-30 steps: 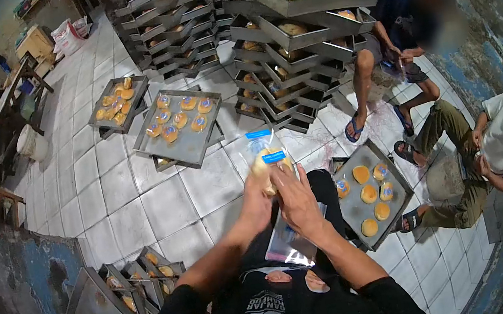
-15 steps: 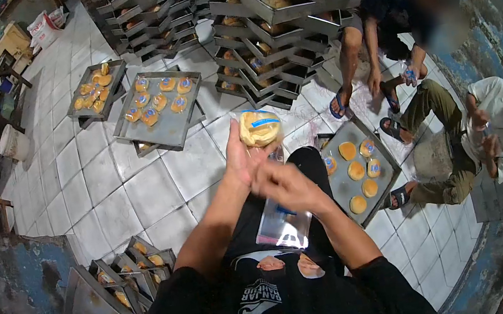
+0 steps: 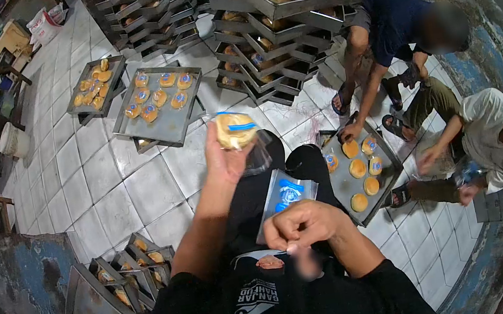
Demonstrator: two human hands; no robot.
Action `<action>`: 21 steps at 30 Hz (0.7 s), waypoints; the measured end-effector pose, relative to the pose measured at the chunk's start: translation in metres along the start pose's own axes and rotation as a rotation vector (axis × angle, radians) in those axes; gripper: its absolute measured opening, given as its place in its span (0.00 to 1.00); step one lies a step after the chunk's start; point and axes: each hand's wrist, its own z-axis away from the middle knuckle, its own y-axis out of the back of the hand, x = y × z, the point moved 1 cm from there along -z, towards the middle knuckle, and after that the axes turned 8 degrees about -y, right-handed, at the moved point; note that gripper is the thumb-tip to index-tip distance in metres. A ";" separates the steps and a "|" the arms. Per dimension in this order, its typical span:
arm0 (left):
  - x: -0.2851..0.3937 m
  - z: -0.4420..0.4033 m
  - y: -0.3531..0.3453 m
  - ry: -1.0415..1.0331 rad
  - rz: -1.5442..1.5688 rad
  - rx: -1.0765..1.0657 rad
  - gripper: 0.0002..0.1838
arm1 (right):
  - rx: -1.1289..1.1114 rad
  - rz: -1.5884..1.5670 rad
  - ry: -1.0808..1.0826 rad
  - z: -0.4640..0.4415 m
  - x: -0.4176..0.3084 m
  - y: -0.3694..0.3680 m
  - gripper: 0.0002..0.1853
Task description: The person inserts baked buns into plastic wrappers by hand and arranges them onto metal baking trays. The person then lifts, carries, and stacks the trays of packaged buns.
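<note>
Curling in front of the black shirt, the right hand has its thumb and fingertips close together; I cannot tell if they pinch anything. Half a second ago it was up just beside the left hand, and now it is down by the belly. Under it, a pile of bags lies on the lap, and more of the blue print shows now.

The left hand is wrapped around the bottom of a bun, holding it up over the legs. The bun is in a clear bag with a blue strip, and it is a bit more to the left than before. A loose bit of clear plastic is just beside it.

To the right, a tray on the floor has seven buns, some bare and some in bags. A person in dark blue now has a hand at its far edge, close to a bun; before, that hand was off the tray. The person in white now leans in with hands well apart.

Past the left hand, another tray holds bagged buns, as before. Farther back stands a tall stack of trays.
</note>
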 end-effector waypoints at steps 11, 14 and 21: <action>-0.002 0.006 -0.012 -0.098 -0.007 0.035 0.31 | -0.277 -0.267 0.065 0.018 -0.007 0.002 0.13; 0.018 0.047 -0.033 0.053 -0.055 -0.022 0.33 | 0.518 0.480 0.215 0.002 0.000 0.015 0.12; 0.003 0.063 -0.016 0.060 -0.424 -0.284 0.29 | 0.876 0.810 0.215 -0.015 0.013 0.032 0.08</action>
